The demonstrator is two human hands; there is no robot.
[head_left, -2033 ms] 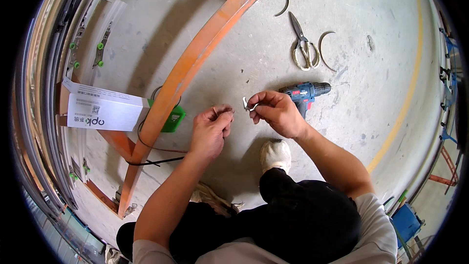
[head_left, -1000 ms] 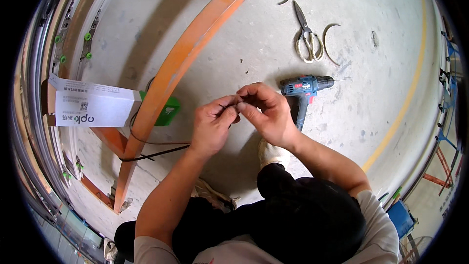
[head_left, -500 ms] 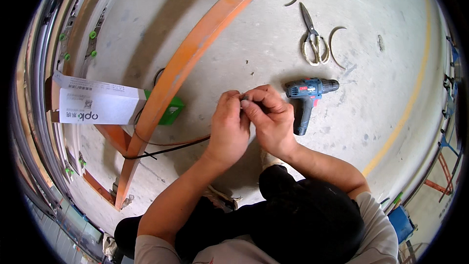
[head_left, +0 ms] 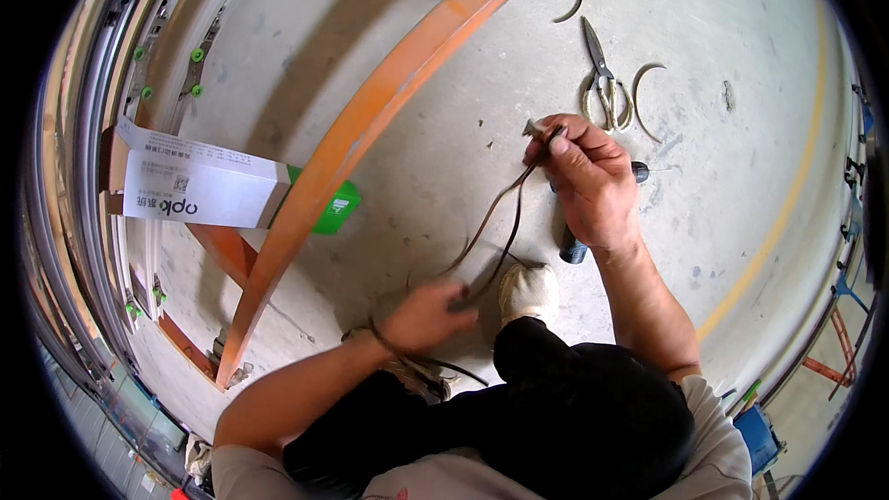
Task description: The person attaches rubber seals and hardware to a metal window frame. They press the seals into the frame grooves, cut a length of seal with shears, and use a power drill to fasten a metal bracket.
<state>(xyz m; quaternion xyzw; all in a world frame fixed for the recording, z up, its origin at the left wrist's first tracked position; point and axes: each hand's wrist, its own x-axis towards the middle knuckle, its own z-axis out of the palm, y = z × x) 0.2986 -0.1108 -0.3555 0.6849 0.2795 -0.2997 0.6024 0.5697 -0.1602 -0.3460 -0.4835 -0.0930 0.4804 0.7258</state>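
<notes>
Raised over the floor, my right hand (head_left: pixel 593 176) pinches the end of a thin two-strand wire (head_left: pixel 519 187), one strand brown and one black. A small pale, greyish piece (head_left: pixel 532 128) sticks out past its fingertips; I cannot make out its kind. The strands spread apart below and run down to my left hand (head_left: pixel 428 317). My left hand is blurred but its fingers look curled round the wire, low before my knees. A black length of cable (head_left: pixel 444 366) hangs under my left wrist. Partly behind my right hand lies a cordless drill (head_left: pixel 574 245).
An orange metal beam (head_left: pixel 370 111) crosses on the left, beside a white and green box (head_left: pixel 208 190). White-handled scissors (head_left: pixel 602 83) and curved black offcuts (head_left: pixel 639 97) lie on the floor at the far right. Long metal profiles (head_left: pixel 88 176) stand along the left side.
My hands have parted: the right rose to the far right with the wire end, the left dropped toward my knees. The wire now stretches between them, and my right hand covers much of the drill.
</notes>
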